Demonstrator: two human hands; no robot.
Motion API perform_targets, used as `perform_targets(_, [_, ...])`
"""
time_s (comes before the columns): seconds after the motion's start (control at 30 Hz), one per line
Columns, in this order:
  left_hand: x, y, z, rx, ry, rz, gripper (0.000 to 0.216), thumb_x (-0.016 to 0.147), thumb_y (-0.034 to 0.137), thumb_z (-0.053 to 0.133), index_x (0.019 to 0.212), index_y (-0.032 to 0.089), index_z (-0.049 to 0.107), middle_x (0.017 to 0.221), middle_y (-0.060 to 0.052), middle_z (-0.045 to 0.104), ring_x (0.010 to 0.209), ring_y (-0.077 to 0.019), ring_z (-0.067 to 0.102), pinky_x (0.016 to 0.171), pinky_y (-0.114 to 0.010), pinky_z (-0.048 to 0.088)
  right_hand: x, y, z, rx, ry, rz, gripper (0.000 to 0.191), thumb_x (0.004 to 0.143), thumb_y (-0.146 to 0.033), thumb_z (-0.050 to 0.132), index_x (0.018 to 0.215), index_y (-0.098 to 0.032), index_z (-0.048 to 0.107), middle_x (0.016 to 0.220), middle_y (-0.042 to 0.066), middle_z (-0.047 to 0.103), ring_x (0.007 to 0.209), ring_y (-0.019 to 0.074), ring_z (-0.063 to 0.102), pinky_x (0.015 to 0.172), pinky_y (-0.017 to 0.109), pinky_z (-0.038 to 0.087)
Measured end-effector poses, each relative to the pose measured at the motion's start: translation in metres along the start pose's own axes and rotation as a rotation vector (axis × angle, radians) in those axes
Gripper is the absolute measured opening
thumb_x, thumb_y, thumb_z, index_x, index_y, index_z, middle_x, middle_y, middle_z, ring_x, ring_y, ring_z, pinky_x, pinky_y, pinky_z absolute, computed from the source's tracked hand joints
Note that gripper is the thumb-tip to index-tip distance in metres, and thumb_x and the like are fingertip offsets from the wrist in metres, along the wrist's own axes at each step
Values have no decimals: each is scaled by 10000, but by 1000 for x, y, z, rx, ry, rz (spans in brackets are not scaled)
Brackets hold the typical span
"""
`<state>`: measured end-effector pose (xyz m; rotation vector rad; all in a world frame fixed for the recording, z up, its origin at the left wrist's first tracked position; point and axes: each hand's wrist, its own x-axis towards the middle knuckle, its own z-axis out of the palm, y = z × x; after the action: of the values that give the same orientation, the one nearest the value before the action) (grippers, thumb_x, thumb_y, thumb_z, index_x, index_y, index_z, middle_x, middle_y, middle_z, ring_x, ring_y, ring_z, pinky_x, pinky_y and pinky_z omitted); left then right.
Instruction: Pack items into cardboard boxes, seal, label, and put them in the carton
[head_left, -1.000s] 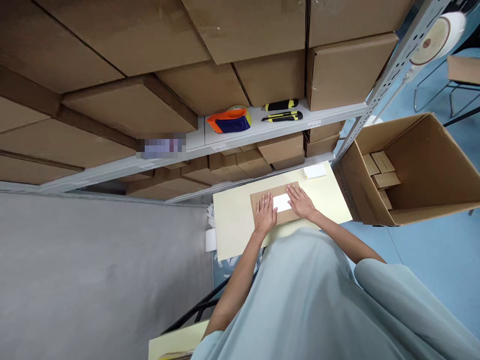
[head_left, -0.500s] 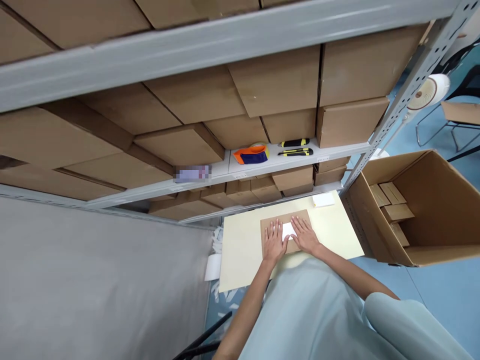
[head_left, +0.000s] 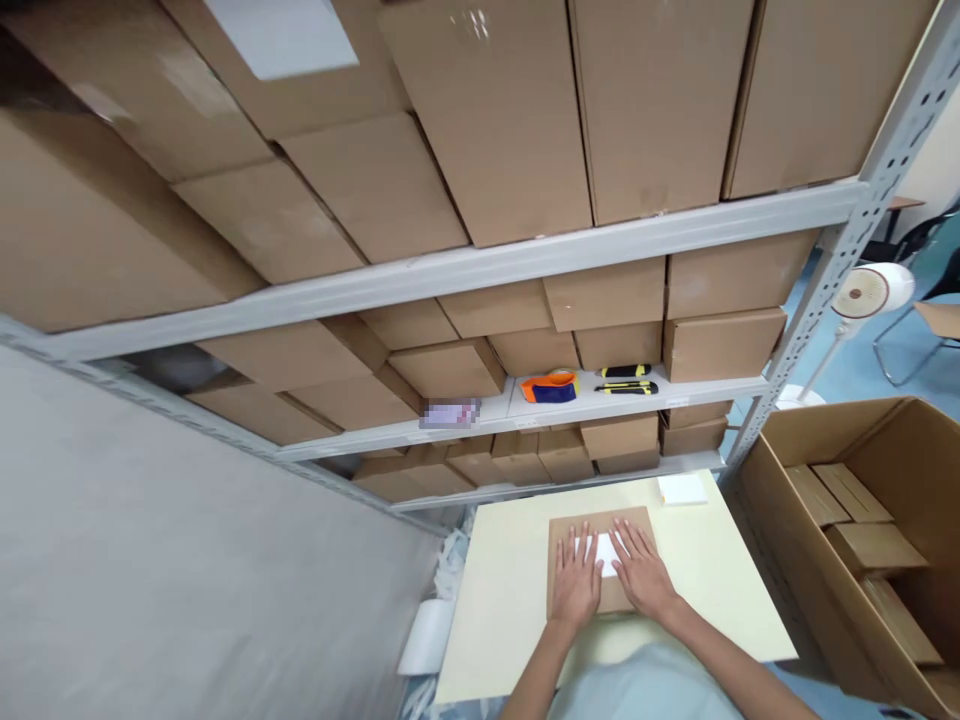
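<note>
A flat brown cardboard box [head_left: 619,598] lies on the pale yellow table [head_left: 506,590]. On its top is a white label [head_left: 607,554], partly covered by my fingers. My left hand [head_left: 577,580] rests flat on the left part of the box, fingers spread over the label's left edge. My right hand [head_left: 641,570] lies flat on the right side, its fingertips and thumb at the label's right edge. Neither hand grips anything. Behind the box, at the table's far right, sits a small white stack of labels or paper [head_left: 682,489].
Shelves [head_left: 480,250] packed with cardboard boxes rise behind the table. An orange and blue tape dispenser [head_left: 550,388] and yellow-black utility knives [head_left: 627,387] lie on one shelf. A large open carton [head_left: 795,570] with small boxes stands right; a white roll [head_left: 426,637] is at left.
The view has tilted upward, so more of the upper shelf shows and the table sits lower in the picture. Both hands stay flat on the labelled box.
</note>
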<state>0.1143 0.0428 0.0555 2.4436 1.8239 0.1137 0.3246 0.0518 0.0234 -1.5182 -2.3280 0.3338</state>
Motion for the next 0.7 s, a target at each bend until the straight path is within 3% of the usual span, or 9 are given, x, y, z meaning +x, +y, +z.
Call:
perform_targets(0.07, [-4, -1, -3, -29, -14, -4, 623, 1119, 439, 377, 1733, 410, 283, 1805, 48, 257, 1685, -298, 277, 1377, -557, 304, -3, 4, 15, 14, 98, -21, 658, 1109, -398, 424, 1738, -441, 236, 1751, -32, 360, 1585, 329, 477, 1256, 602, 513])
perform_targets(0.17, [-10, -1, -10, -106, -56, -5, 658, 1113, 475, 372, 1741, 425, 184, 1816, 71, 167, 1699, -302, 197, 1393, -577, 281, -8, 9, 37, 43, 224, -43, 737, 1103, -411, 435, 1718, -471, 33, 1756, -61, 300, 1561, 323, 500, 1214, 600, 554])
perform_targets(0.3, [-18, -1, -20, -148, -82, 3, 724, 1092, 453, 396, 1734, 462, 61, 1807, 102, 89, 1704, -283, 108, 1412, -595, 242, -11, 11, 53, 68, 290, -53, 762, 1082, -439, 462, 1707, -491, 30, 1754, -78, 280, 1542, 328, 519, 1190, 597, 572])
perform_targets(0.43, [-20, 1, -26, -147, -116, 1, 751, 1079, 439, 415, 1737, 463, 54, 1809, 86, 104, 1698, -294, 113, 1409, -616, 233, -12, 9, 54, 43, 281, -63, 694, 1086, -454, 458, 1726, -455, 188, 1751, -35, 354, 1546, 316, 530, 1208, 564, 555])
perform_targets(0.6, [-17, 10, -29, -121, -132, -14, 695, 1096, 439, 410, 1762, 338, 238, 1824, -3, 140, 1700, -340, 143, 1389, -645, 241, -15, 5, 38, -1, 238, -58, 569, 1096, -430, 433, 1638, -304, 552, 1698, 68, 513, 1540, 299, 559, 1228, 524, 523])
perform_targets(0.7, [-17, 15, -30, -131, -145, -20, 702, 1092, 423, 419, 1766, 304, 261, 1834, -24, 140, 1705, -346, 127, 1391, -649, 217, -17, 2, 28, 7, 223, -50, 566, 1100, -426, 397, 1586, -246, 621, 1677, 96, 551, 1542, 289, 557, 1239, 515, 500])
